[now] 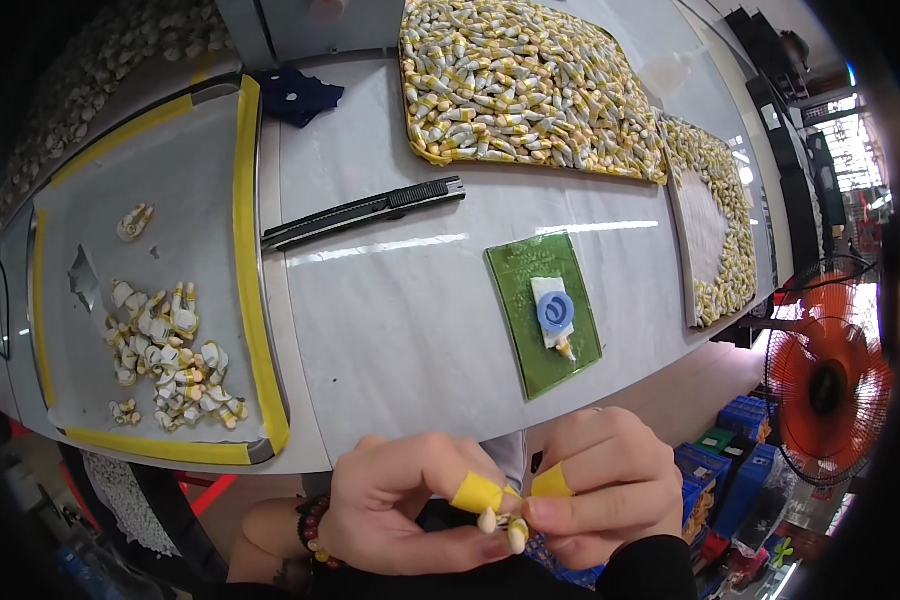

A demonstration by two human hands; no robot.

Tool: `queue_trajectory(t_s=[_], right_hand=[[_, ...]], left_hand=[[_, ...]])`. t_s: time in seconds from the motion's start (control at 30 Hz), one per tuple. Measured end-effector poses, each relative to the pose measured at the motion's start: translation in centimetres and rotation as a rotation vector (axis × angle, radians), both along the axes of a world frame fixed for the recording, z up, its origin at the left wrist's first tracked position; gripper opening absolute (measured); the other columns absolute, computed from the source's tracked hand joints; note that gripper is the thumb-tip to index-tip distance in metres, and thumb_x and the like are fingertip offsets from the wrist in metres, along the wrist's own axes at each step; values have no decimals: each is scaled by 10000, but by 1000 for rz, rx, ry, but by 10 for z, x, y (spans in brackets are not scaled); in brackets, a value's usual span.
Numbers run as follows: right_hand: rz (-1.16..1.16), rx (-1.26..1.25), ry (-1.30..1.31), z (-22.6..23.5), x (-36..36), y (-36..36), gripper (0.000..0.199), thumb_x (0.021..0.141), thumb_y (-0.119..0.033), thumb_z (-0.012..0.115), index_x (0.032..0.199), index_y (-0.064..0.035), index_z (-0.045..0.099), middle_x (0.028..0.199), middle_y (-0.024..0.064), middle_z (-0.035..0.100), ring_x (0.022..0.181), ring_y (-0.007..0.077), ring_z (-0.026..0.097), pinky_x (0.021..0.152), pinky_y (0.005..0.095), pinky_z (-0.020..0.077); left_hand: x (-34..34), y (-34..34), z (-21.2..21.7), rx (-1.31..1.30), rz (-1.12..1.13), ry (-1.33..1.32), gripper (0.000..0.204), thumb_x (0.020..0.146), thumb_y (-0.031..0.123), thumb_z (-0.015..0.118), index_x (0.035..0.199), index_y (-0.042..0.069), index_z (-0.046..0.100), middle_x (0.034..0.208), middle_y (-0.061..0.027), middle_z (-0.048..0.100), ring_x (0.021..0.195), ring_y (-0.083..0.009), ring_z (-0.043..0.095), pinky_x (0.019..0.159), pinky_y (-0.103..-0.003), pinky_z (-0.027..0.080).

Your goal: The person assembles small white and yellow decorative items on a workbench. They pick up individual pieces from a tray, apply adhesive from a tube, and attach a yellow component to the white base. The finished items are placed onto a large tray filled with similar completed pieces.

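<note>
At the bottom centre of the frame, the left hand and right hand meet, both pinching small cream pieces between yellow-taped fingertips. Above them on the worktop lie a green mat and a black knife. A tray at left holds more pieces.

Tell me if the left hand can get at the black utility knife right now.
Probably not at once: the left hand is pinching small cream pieces together with the right hand. The utility knife lies uncovered on the table.
</note>
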State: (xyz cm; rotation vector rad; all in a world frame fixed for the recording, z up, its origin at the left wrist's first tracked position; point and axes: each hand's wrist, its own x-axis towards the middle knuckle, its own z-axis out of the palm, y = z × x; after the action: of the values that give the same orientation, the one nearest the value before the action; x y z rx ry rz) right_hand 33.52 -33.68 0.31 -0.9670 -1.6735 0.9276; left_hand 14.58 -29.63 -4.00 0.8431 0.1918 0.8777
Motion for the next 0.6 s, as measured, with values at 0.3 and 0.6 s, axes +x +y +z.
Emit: queue_trajectory(t_s=[0.3, 0.6], right_hand=[[-83, 443, -227, -9, -2, 6, 124, 687, -44, 684, 806, -35, 716, 759, 31, 577, 606, 155, 510, 493, 255, 424], [105, 49, 111, -3, 5, 13, 122, 716, -38, 682, 823, 6, 719, 746, 75, 602, 620, 193, 564, 504, 281, 450]], left_hand=[[-2, 0, 3, 57, 16, 98, 255, 766, -37, 710, 954, -2, 542, 840, -174, 642, 775, -241, 634, 737, -408, 527], [5, -5, 4, -110, 33, -75, 227, 763, -66, 703, 944, -32, 571, 874, -149, 662, 810, -205, 643, 732, -324, 510]])
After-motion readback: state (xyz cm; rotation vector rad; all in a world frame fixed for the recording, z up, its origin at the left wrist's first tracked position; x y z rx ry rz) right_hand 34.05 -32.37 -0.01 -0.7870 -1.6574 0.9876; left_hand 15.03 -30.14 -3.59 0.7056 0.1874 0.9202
